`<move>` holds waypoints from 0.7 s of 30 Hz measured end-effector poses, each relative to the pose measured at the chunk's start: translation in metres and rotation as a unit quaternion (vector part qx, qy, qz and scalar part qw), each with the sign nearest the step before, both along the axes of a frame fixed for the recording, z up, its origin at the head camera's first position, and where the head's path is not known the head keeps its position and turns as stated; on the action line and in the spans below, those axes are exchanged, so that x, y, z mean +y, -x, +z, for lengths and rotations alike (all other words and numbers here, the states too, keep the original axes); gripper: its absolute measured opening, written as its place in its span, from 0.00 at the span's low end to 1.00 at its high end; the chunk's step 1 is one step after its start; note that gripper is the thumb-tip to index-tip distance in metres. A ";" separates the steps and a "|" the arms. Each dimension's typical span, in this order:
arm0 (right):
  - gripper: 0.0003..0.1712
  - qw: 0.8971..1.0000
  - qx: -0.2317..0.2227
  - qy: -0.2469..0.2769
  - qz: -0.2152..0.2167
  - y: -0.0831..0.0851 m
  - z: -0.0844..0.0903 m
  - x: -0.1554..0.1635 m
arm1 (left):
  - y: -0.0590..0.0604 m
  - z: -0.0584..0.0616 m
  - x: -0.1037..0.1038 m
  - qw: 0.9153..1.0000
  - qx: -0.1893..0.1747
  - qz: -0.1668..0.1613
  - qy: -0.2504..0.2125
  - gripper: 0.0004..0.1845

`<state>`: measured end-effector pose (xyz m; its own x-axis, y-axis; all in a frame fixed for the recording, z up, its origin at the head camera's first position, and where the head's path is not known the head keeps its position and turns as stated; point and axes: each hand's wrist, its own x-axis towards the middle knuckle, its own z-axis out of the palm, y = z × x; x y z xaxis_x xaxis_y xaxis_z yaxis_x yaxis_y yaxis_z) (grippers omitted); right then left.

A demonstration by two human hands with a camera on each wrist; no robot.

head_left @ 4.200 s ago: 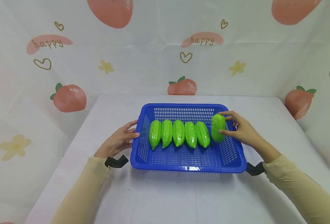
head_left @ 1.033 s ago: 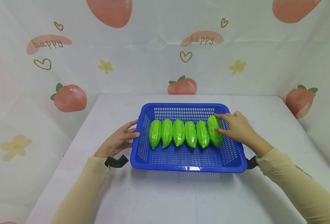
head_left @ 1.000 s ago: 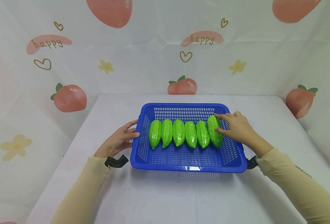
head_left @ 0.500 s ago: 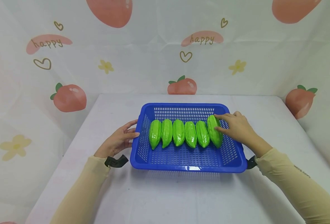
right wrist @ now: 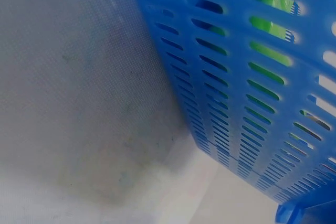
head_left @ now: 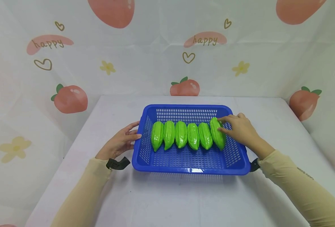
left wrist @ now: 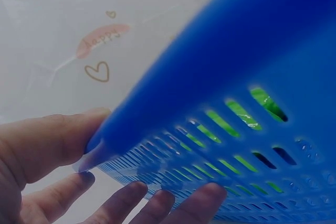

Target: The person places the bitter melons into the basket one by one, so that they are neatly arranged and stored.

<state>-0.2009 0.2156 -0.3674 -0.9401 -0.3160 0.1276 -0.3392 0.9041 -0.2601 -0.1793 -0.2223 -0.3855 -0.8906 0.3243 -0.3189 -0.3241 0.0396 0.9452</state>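
A blue slotted basket (head_left: 190, 171) stands mid-table with several green ridged gourds (head_left: 181, 135) lying side by side in a row. My right hand (head_left: 235, 129) reaches over the basket's right wall; its fairly straight fingers touch the rightmost gourd (head_left: 217, 137), which lies against its neighbour. My left hand (head_left: 124, 139) rests against the basket's left end, thumb at the rim and fingers on the outer wall. The left wrist view shows that hand (left wrist: 47, 145) on the basket wall (left wrist: 236, 66). The right wrist view shows only the basket wall (right wrist: 236, 103), with green showing through the slots.
The white table (head_left: 184, 201) has a printed backdrop with strawberries rising behind it and at both sides. Black wrist straps (head_left: 117, 164) sit on both beige sleeves. The table cloth (right wrist: 79, 77) lies right beside the basket's wall.
Four seconds ago my right hand held the rightmost gourd upright above the basket's right end. It now lies in the row, nudged slightly left. My left hand has not moved.
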 end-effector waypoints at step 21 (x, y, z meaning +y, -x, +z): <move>0.21 1.000 -0.001 0.016 -0.005 -0.001 0.000 -0.001 | -0.001 0.002 0.000 1.000 -0.002 0.001 -0.002 0.40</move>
